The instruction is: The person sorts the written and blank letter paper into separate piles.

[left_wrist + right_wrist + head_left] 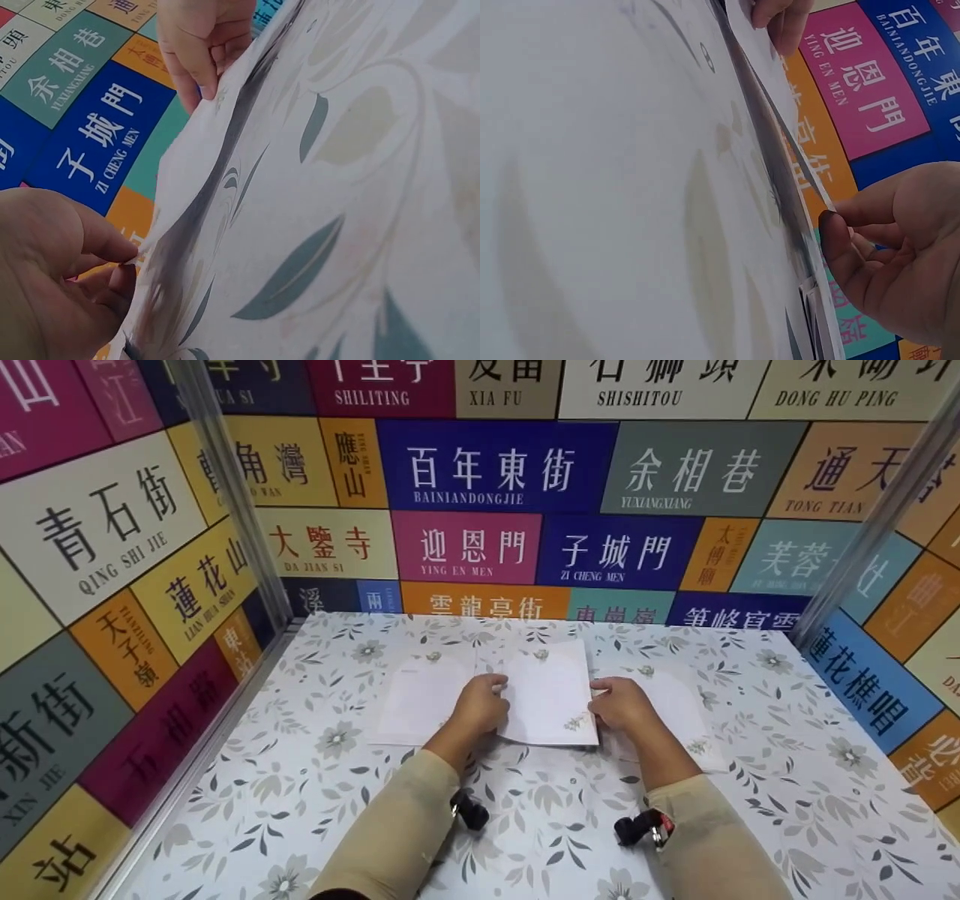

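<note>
A white sheet of paper [546, 690] with small floral corner prints is held between both hands, slightly raised from the table in the wrist views. My left hand [481, 705] pinches its left edge between thumb and fingers. On the opposite edge, my right hand [621, 703] pinches the paper the same way. A second printed sheet [420, 701] lies to the left, partly behind the left hand. To the right lies a third sheet [671, 705], partly covered by the right hand and wrist.
The table [337, 810] has a white cover with grey leaves and flowers. Panels with colourful street-name signs [495, 472] stand behind it and at both sides. Metal posts [240, 495] rise at the back corners. Each sleeve carries a small black clip [471, 810].
</note>
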`<state>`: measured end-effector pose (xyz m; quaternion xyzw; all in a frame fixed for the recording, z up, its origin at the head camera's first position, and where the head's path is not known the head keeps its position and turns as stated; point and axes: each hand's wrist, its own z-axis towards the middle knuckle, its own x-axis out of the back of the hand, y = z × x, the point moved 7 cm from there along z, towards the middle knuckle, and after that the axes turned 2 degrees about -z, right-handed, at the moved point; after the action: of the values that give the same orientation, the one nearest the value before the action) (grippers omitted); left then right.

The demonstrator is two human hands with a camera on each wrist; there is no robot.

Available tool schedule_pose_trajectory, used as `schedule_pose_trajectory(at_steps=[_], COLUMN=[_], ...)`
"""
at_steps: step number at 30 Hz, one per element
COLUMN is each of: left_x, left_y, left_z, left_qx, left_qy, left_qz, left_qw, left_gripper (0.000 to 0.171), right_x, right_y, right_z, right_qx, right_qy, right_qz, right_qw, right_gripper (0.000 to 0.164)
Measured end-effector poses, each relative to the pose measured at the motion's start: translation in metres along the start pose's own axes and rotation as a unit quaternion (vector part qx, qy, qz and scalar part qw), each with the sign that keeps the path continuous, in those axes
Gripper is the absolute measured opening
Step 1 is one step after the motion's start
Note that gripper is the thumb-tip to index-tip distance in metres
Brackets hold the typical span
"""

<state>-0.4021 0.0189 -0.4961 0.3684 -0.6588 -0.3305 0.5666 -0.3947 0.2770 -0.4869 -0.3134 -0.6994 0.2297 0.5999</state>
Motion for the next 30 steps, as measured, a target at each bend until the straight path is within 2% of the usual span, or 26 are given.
schedule_pose_trajectory(at_steps=[5, 11, 15, 18, 30], left_x=[-0.004, -0.017, -0.028, -0.042, -0.110], left_y=[0.006, 0.016, 0.024, 0.030, 0.067], left_z=[0.000, 0.000, -0.002, -0.004, -0.014], left_qx=[-0.010, -0.051, -0.064, -0.059, -0.048], left_qy=[-0.004, 0.004, 0.006, -0.001, -0.026], left_qz=[-0.017, -0.027, -0.064, -0.104, -0.177], left_qw=[0.9998, 0.9983, 0.9959, 0.9928, 0.9828], left_gripper=[0.053, 0.058, 0.056, 0.055, 0.053], right_x=[0.010, 0.030, 0.044, 0.055, 0.113], right_y=[0.004, 0.017, 0.028, 0.038, 0.095], right_z=[-0.005, -0.013, -0.018, -0.022, -0.040], right_qx=[0.009, 0.010, 0.001, -0.004, -0.036], right_qy=[0.007, 0.027, 0.034, 0.035, 0.019], right_qz=[0.009, 0.031, 0.038, 0.034, 0.049], right_qw=[1.000, 0.999, 0.999, 0.999, 0.998], right_gripper=[0.055, 0.055, 0.056, 0.057, 0.058])
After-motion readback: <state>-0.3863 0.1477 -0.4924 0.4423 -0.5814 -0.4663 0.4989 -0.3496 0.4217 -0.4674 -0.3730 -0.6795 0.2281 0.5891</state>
